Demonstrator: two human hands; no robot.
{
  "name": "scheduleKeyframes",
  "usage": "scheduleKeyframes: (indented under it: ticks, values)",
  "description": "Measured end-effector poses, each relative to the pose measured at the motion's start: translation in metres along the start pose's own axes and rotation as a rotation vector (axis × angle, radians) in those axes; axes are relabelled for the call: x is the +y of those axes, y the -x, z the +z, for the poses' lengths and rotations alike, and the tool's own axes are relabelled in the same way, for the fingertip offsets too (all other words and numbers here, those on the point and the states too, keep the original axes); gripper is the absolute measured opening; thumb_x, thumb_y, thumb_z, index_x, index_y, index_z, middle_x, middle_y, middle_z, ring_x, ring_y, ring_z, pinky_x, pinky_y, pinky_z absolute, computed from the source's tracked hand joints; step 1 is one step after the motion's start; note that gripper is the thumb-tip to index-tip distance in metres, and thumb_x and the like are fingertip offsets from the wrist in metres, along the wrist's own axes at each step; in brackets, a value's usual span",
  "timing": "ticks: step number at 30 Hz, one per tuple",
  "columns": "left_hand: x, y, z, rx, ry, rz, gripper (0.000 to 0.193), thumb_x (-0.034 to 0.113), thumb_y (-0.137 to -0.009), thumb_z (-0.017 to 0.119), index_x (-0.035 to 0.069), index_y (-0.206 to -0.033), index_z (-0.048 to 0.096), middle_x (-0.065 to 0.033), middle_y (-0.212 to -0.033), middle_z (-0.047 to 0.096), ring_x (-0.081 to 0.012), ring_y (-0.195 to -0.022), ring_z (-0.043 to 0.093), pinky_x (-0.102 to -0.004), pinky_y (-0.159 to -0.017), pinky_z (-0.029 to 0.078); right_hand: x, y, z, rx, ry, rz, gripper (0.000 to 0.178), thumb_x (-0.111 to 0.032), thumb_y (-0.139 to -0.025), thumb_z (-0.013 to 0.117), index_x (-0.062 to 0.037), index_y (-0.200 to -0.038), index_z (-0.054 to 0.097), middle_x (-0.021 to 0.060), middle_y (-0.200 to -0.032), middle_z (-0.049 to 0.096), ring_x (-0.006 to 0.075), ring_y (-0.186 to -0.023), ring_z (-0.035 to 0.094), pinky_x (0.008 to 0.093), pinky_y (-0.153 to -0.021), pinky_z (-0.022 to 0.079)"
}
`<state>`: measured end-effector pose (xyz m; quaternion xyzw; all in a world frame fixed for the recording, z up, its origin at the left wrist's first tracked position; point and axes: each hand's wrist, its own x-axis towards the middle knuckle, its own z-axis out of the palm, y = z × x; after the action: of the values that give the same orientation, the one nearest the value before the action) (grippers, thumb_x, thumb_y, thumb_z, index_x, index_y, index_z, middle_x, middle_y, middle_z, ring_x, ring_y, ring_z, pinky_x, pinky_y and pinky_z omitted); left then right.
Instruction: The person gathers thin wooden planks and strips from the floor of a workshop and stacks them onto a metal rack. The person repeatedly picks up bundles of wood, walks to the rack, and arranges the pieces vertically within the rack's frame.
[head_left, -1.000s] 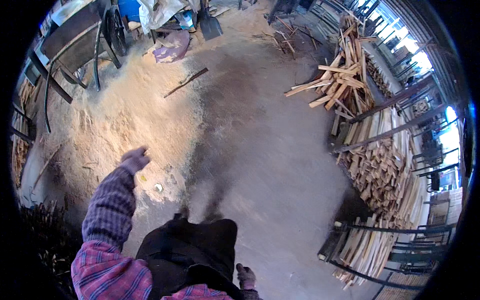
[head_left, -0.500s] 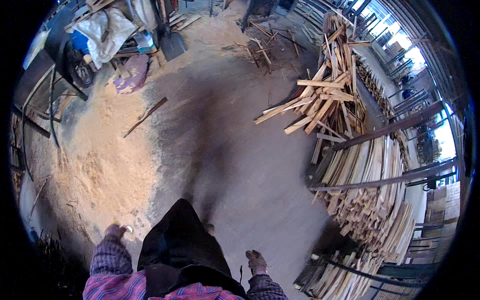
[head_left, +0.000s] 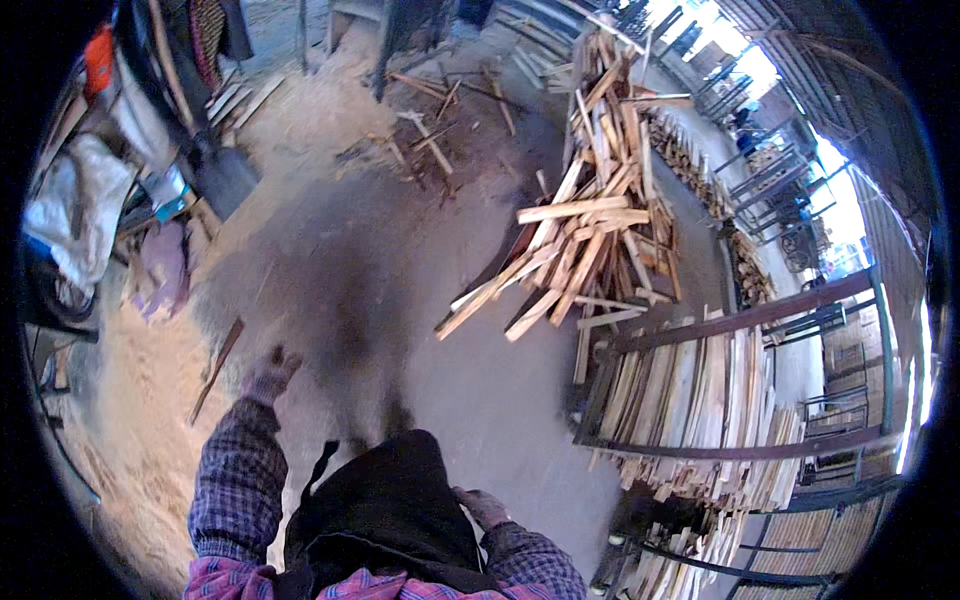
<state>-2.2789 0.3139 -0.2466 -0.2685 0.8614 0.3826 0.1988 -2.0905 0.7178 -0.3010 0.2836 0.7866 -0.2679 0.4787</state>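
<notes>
Wood pile (head_left: pixel 572 210), upper ctr-R of frame: prob. stiff, jumbled. Dark apron (head_left: pixel 385 500), lower ctr: soft. Loose stick (head_left: pixel 217 370), ctr-L: prob. light, stiff; hold mid-length. L hand (head_left: pixel 272 375) nearby, grip released, empty; R hand (head_left: pixel 485 508) by apron, grip can't tell.

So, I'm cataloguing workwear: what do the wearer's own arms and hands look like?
Dark grey-purple checked sleeves, narrowing toward the wrists, cover both forearms. Above the left one shows a pink-red plaid shirt sleeve with darker lines. The left hand and right hand are too blurred for finer detail.
</notes>
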Motion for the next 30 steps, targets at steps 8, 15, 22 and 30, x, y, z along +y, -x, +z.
scheduleKeyframes:
  ticks: [8,15,22,30]
  values:
    - [0.211,-0.171,0.042,0.106,-0.053,0.542,0.070,0.049,-0.074,0.057,0.012,-0.130,0.037,-0.0179,-0.116,0.052,-0.0314,-0.100,0.055,-0.0391,-0.081,0.045,-0.158,-0.142,-0.138,-0.123,-0.004,-0.071,0.075,-0.069,-0.070,0.046,-0.0093,-0.115,0.055,0.0153,-0.119,0.052,0.0308,-0.113,0.046,0.0358,-0.096,0.032]
    - [0.152,-0.255,0.045,-0.487,-0.670,-0.283,0.064,0.060,-0.076,0.049,0.008,-0.112,0.055,-0.0176,-0.095,0.061,-0.0249,-0.097,0.055,-0.0408,-0.091,0.036,-0.242,-0.240,-0.254,-0.162,0.225,-0.230,0.060,-0.058,-0.073,0.052,-0.0079,-0.104,0.061,0.0172,-0.104,0.059,0.0291,-0.099,0.055,0.0381,-0.084,0.041]
    - [0.154,-0.385,0.070,-0.509,-0.147,-0.317,0.059,0.054,-0.075,0.054,0.001,-0.098,0.063,-0.0172,-0.097,0.063,-0.0302,-0.090,0.058,-0.0399,-0.081,0.043,-0.384,-0.311,-0.357,-0.317,0.468,-0.293,0.047,-0.046,-0.078,0.055,-0.0049,-0.100,0.061,0.0160,-0.092,0.062,0.0275,-0.086,0.059,0.0381,-0.076,0.044]
    - [0.359,-0.541,-0.021,-0.689,-0.100,-0.549,0.053,0.053,-0.073,0.060,0.008,-0.101,0.064,-0.0123,-0.096,0.064,-0.0255,-0.090,0.059,-0.0353,-0.080,0.044,-0.608,-0.330,-0.550,-0.425,0.464,-0.021,0.046,-0.042,-0.079,0.058,-0.0022,-0.102,0.060,0.0119,-0.090,0.063,0.0207,-0.082,0.059,0.0338,-0.072,0.045]
